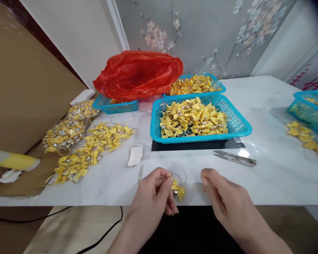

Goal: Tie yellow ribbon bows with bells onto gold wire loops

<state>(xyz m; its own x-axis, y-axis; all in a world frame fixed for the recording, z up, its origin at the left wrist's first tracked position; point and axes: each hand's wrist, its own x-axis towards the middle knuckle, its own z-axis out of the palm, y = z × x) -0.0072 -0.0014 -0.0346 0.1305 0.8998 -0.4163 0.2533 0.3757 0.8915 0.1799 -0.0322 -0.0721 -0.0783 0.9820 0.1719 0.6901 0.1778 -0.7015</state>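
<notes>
My left hand [156, 190] is closed in a pinch near the table's front edge, thumb against fingertips. It grips a yellow ribbon flower [181, 192] with a silvery bead, and a thin loose strand curls up from it. To the right, apart from the flower, my right hand [225, 194] is also pinched closed. Whatever its fingertips hold, perhaps a fine thread, is too small to make out. Beyond the right hand lie metal thread snips [235, 158]. Behind both hands stands a blue basket [201, 139] heaped with similar yellow flowers.
Piles of yellow beaded flowers [95, 144] lie on the left. A red plastic bag [140, 76] covers part of a small blue basket [116, 107]. Another blue basket [304, 111] stands far right. A white scrap [135, 156] lies left of centre on the marbled table [270, 176].
</notes>
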